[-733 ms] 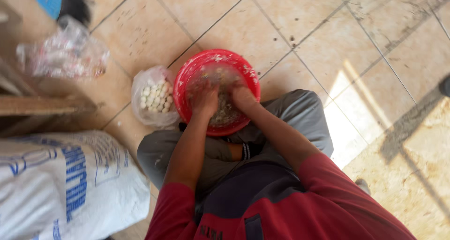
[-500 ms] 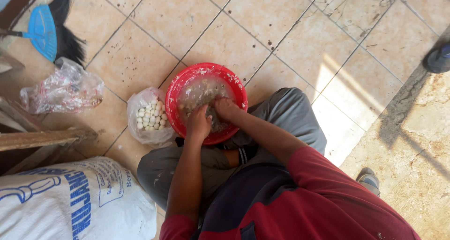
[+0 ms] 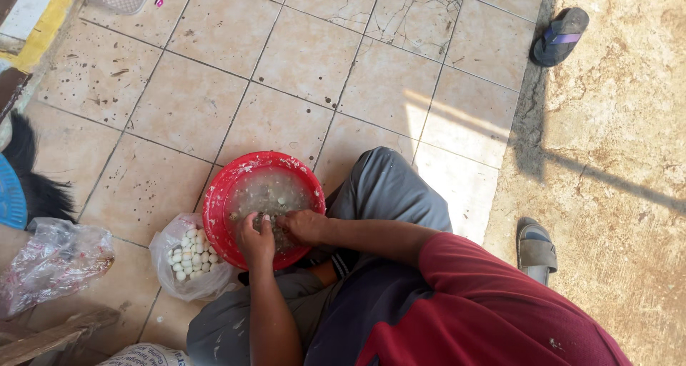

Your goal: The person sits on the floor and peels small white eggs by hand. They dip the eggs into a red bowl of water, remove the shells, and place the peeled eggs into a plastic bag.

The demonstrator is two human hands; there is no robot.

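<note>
bowl (image 3: 227,194), red and round, sits on the tiled floor (image 3: 286,66) before the knees; left hand (image 3: 256,241) and right hand (image 3: 306,227) inside it, fingers curled, pinching unclear. clear bag (image 3: 187,260) of white balls touches its left rim.

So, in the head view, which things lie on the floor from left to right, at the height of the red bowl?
Crumpled clear plastic bag → clear bag of small white round pieces → round red plastic bowl, both hands inside → grey sandal.
</note>
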